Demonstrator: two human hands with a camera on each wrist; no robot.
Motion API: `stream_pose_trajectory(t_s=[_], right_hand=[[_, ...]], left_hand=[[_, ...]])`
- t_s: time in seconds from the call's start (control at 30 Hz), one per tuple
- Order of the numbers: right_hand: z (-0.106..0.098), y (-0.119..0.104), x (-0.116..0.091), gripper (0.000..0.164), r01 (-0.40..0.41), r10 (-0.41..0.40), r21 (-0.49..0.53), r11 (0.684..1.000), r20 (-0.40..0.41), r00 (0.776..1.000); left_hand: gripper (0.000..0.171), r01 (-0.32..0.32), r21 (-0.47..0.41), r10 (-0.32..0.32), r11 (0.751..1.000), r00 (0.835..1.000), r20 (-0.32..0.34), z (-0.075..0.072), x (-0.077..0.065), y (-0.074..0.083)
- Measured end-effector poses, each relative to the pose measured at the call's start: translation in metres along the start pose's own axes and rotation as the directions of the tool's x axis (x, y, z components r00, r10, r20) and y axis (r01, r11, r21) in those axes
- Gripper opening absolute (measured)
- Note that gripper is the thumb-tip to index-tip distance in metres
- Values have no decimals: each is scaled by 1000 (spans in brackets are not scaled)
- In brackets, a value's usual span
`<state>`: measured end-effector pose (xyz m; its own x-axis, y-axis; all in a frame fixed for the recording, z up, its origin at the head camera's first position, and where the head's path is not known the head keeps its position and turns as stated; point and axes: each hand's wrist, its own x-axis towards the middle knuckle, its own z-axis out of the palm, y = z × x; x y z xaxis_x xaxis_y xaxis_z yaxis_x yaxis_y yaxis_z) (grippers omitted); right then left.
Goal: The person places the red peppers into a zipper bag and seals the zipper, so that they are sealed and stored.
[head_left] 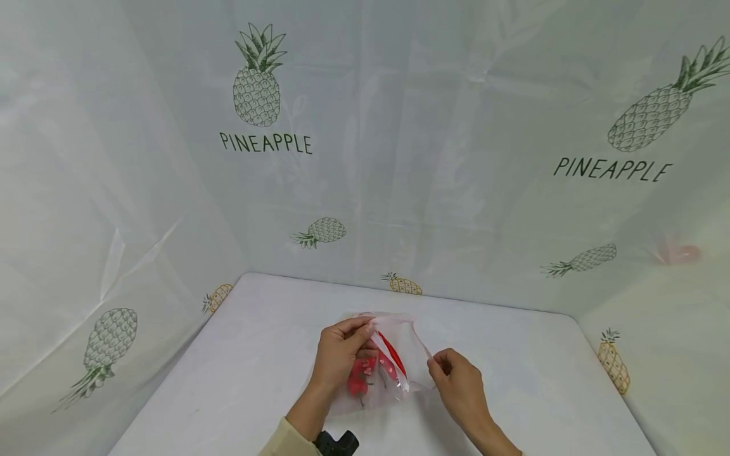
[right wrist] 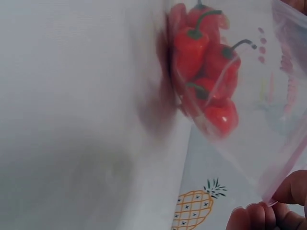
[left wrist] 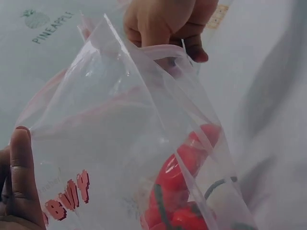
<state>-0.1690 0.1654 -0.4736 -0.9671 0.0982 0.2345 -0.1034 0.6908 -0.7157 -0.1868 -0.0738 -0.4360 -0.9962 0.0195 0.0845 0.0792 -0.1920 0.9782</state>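
Note:
A see-through plastic zip bag (head_left: 415,348) with a pink rim and red printing is held up over the white table. My left hand (head_left: 339,348) pinches its upper left edge between thumb and fingers. At the opposite corner of the rim, my right hand (head_left: 461,382) pinches the plastic; the right wrist view shows these fingertips (right wrist: 256,214) close up. Several small red peppers (right wrist: 223,117) with green stems lie bunched in the bottom of the bag. Through the film in the left wrist view, the peppers (left wrist: 175,177) look partly blurred.
The white table (head_left: 256,335) has rounded far corners. A pale curtain (head_left: 399,158) printed with pineapples surrounds it at the back and sides. A black object (head_left: 338,443) sits by the left sleeve at the lower edge.

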Motion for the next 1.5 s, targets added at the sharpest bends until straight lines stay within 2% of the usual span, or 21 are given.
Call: stream_pose_trajectory(t_s=[0.23, 0.37, 0.6, 0.77, 0.93, 1.5], right_hand=[[-5, -16, 12, 8, 41, -40, 31, 999, -42, 998], [-10, -31, 20, 7, 82, -76, 101, 991, -63, 995], [-20, -57, 32, 9, 146, -144, 256, 956, -27, 989], [-22, -69, 35, 9, 164, -184, 327, 931, 33, 982], [-19, -74, 36, 9, 159, -195, 342, 926, 72, 978], [-16, -74, 36, 10, 111, -135, 387, 915, 35, 990]], left_hand=[[35, -10, 40, 9, 999, 1000, 26, 2, -4, 6], [36, -12, 32, 11, 999, 999, 44, 8, -7, 16], [37, -44, 38, 41, 998, 995, 86, 24, -15, 31], [35, -49, 73, 41, 996, 994, 105, 32, -15, 31], [35, -42, 73, 33, 996, 993, 113, 33, -13, 27], [34, -44, 73, 34, 996, 990, 136, 34, -9, 26]])
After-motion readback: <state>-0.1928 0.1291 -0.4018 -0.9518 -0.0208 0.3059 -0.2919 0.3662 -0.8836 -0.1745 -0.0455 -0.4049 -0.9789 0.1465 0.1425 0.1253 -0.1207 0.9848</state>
